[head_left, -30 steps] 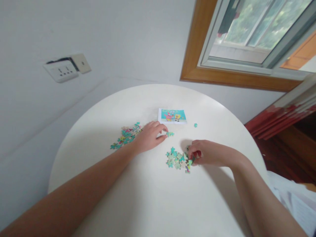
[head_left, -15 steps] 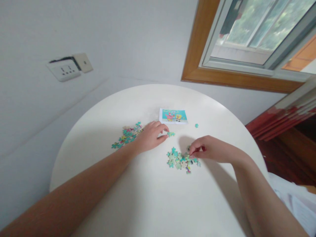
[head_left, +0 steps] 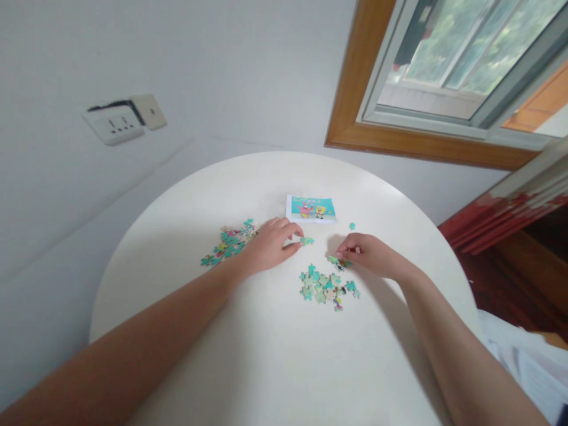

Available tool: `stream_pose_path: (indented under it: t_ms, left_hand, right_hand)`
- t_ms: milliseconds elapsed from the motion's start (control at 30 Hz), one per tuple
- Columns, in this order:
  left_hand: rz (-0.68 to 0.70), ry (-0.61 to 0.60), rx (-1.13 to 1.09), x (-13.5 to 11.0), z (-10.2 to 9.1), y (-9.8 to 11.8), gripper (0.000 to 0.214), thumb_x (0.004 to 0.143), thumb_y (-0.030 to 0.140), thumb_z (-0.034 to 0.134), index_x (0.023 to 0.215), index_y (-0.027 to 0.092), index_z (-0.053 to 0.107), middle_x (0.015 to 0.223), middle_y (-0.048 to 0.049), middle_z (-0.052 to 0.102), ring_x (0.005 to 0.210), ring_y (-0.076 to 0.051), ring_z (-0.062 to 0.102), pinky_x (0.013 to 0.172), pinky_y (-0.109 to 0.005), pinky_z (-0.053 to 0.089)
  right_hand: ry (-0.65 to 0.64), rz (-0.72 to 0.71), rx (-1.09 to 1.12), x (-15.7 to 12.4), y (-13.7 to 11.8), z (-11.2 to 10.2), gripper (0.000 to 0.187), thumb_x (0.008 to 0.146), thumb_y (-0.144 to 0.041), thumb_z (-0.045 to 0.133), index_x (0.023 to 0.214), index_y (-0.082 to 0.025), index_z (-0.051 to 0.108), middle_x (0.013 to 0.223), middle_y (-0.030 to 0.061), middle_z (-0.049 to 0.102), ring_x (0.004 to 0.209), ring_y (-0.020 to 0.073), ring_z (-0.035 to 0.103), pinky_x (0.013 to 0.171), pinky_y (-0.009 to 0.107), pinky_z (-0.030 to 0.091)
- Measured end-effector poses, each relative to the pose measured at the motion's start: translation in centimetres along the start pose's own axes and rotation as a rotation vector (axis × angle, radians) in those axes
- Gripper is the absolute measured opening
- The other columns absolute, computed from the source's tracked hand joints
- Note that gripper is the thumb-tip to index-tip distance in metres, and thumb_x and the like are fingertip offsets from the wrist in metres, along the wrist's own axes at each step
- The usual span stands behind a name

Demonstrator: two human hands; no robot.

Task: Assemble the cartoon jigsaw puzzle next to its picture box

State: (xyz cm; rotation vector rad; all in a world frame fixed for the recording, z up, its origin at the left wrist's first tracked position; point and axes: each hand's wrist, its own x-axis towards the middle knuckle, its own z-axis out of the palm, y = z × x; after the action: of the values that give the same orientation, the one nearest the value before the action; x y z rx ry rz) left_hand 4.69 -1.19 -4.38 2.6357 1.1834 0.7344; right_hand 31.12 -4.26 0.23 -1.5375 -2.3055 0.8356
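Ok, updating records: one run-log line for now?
left hand: at small puzzle cluster; right hand: pinching green piece; picture card: on table

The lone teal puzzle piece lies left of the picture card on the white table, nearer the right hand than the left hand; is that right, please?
Not quite: the head view shows the lone teal puzzle piece right of the picture card. It does lie on the white table, nearer the right hand than the left hand.

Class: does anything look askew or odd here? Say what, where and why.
Yes: the white plastic wall socket, upper left, seems askew; a dark gap shows along its top edge. One small turquoise puzzle piece lies alone, right of the rectangular blue picture card.
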Motion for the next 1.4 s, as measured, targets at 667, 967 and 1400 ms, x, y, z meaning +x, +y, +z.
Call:
stream_pose_path:
  t_ms: [667,967,1400]
  left_hand:
    - [-0.006,-0.012,0.012,0.0,-0.1,0.1,0.017,0.087,0.031,0.054,0.101,0.022,0.059,0.091,-0.0039,0.059,0.092,-0.022,0.054,0.086,-0.036,0.042]
    - [-0.007,-0.014,0.009,0.0,-0.1,0.1,0.017,0.087,0.031,0.054,0.101,0.022,0.059,0.092,-0.0040,0.059,0.093,-0.022,0.054,0.086,-0.035,0.041]
    - [-0.006,-0.014,0.004,0.0,-0.1,0.1,0.016,0.087,0.028,0.055,0.101,0.022,0.058,0.091,-0.0034,0.058,0.091,-0.021,0.054,0.087,-0.035,0.041]
  right_hand:
    - [0.015,-0.023,0.015,0.3,0.5,-0.2,0.022,0.079,-0.030,0.054,0.073,-0.016,0.070,0.073,0.0032,0.065,0.064,0.0132,0.054,0.062,0.025,0.040]
    - [0.012,0.022,-0.078,0.3,0.7,-0.2,0.021,0.078,-0.031,0.056,0.070,-0.016,0.068,0.071,0.0041,0.063,0.065,0.0146,0.055,0.063,0.027,0.042]
    - [0.035,-0.122,-0.127,-0.5,-0.6,0.0,0.019,0.076,-0.013,0.059,0.088,-0.019,0.072,0.088,0.0055,0.060,0.075,0.0148,0.058,0.074,0.028,0.046]
